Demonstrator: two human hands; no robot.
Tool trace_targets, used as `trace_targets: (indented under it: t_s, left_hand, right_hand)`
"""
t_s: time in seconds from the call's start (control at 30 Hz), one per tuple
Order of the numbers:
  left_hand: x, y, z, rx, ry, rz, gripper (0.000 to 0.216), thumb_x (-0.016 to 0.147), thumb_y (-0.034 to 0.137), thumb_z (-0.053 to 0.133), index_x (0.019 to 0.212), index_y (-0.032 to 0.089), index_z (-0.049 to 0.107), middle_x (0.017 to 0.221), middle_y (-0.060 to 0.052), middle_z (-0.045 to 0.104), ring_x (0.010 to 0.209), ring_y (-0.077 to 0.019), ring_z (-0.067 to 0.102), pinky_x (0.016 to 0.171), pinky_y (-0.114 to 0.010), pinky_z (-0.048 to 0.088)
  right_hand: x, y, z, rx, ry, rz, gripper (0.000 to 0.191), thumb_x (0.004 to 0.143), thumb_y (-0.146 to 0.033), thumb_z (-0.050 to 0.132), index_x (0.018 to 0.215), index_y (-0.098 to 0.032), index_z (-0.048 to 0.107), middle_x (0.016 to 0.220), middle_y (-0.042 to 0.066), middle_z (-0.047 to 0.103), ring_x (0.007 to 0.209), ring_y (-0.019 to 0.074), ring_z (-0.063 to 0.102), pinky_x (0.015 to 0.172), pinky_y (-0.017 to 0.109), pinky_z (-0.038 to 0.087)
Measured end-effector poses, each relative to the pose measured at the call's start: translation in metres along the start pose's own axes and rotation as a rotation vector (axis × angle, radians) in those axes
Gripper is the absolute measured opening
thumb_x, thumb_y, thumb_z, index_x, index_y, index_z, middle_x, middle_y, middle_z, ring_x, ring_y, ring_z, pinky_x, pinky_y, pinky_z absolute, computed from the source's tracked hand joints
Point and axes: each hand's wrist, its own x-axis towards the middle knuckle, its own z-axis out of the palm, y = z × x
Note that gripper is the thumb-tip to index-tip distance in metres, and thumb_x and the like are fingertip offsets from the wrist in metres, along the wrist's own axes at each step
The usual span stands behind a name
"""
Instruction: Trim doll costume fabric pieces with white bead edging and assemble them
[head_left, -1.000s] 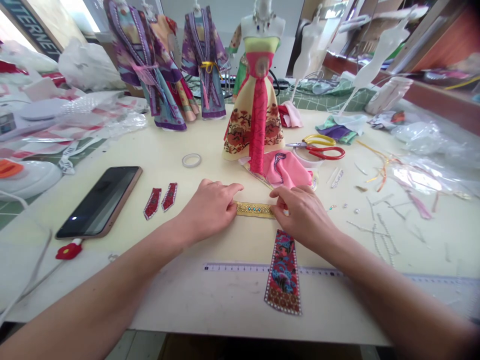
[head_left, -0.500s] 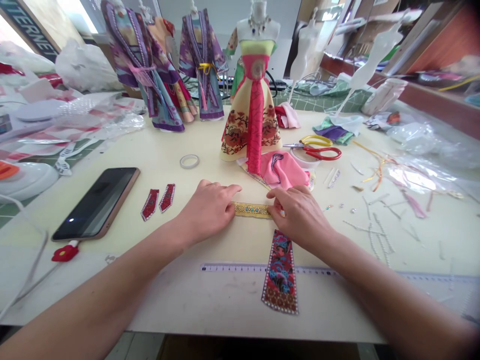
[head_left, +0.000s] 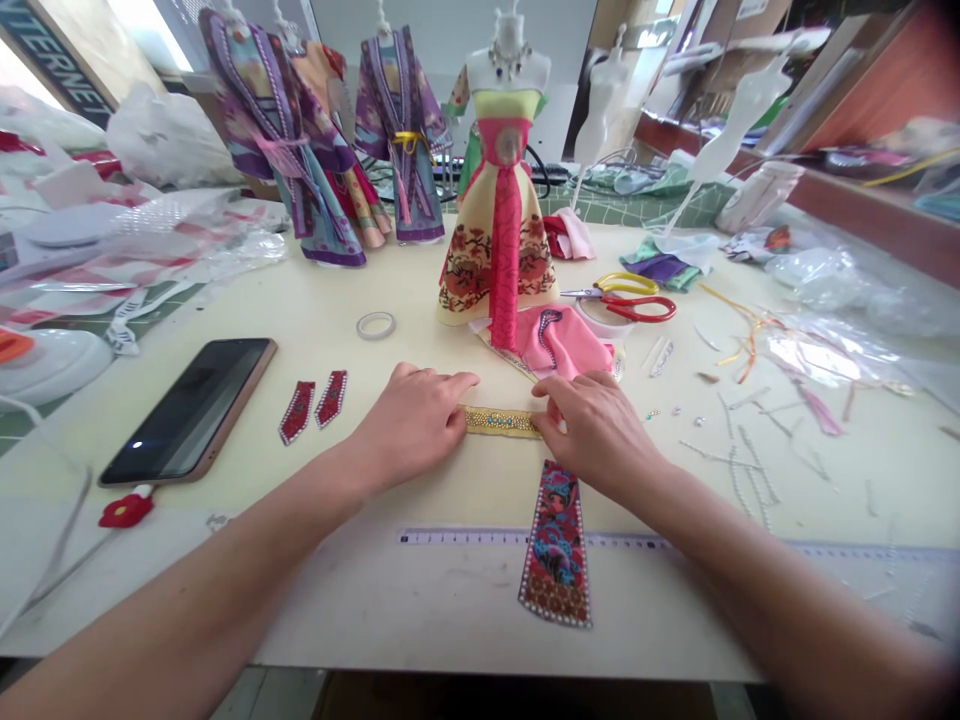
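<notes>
A narrow gold beaded band (head_left: 501, 422) lies flat on the cream table (head_left: 420, 300). My left hand (head_left: 416, 415) rests on its left end with fingers curled down on it. My right hand (head_left: 596, 425) pinches its right end. Just below the band lies a long red embroidered strip (head_left: 556, 545) that crosses a clear ruler (head_left: 465, 537). Behind my hands, a pink fabric piece (head_left: 562, 340) lies at the foot of a small mannequin in a yellow and pink dress (head_left: 501, 235).
A phone (head_left: 191, 405) lies at the left, with two small red strips (head_left: 313, 403) beside it. A tape ring (head_left: 376, 324), red and yellow scissors (head_left: 628, 298), loose beads and trim scraps sit around. Several dressed mannequins (head_left: 330, 140) stand at the back.
The view has shifted slightly; both hands stay on the ends of the gold band with almost no movement.
</notes>
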Motion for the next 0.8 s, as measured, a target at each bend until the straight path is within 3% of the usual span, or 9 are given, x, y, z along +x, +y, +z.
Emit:
trace_targets:
  t_s: [0.4,0.5,0.6,0.7,0.8]
  left_hand:
    - [-0.005,-0.004,0.001,-0.068,0.047,-0.048,0.037,0.083,0.02,0.046,0.118,0.018,0.054,0.075,-0.001,0.065,0.078,-0.0209,0.058,0.08,-0.04,0.036]
    - [-0.009,-0.011,-0.001,-0.092,0.099,-0.075,0.032,0.084,0.023,0.048,0.116,0.019,0.055,0.075,0.0,0.065,0.079,-0.0205,0.058,0.081,-0.04,0.038]
    - [-0.013,-0.015,-0.004,-0.11,0.196,-0.089,0.03,0.087,0.021,0.047,0.115,0.018,0.054,0.087,-0.002,0.067,0.086,-0.0204,0.059,0.085,-0.041,0.039]
    - [-0.017,-0.009,-0.006,-0.176,0.292,0.103,0.027,0.088,0.016,0.046,0.114,0.017,0.055,0.102,-0.005,0.067,0.095,-0.0191,0.06,0.09,-0.039,0.04]
    - [-0.019,0.001,-0.003,-0.254,0.278,0.361,0.029,0.089,0.01,0.044,0.115,0.016,0.054,0.105,-0.006,0.067,0.1,-0.0169,0.059,0.09,-0.034,0.042]
  right_hand:
    - [0.0,0.003,-0.001,0.094,-0.026,0.04,0.017,0.079,-0.016,0.049,0.091,-0.015,0.062,0.069,0.006,0.065,0.071,0.0214,0.058,0.075,0.036,0.039]
    - [0.0,0.008,-0.001,0.15,-0.011,0.075,0.014,0.082,-0.017,0.048,0.088,-0.017,0.061,0.069,0.004,0.065,0.069,0.0193,0.058,0.07,0.034,0.04]
    - [0.0,0.011,-0.003,0.194,0.043,0.11,0.013,0.084,-0.017,0.047,0.087,-0.017,0.059,0.07,0.003,0.065,0.066,0.0177,0.057,0.064,0.031,0.04]
    - [-0.003,0.011,-0.007,0.233,0.113,0.103,0.012,0.085,-0.016,0.047,0.089,-0.017,0.058,0.074,0.003,0.066,0.068,0.0169,0.057,0.065,0.03,0.04]
    - [-0.005,0.008,-0.008,0.282,0.144,0.019,0.013,0.086,-0.014,0.046,0.091,-0.017,0.058,0.08,0.003,0.067,0.072,0.0155,0.058,0.068,0.029,0.042]
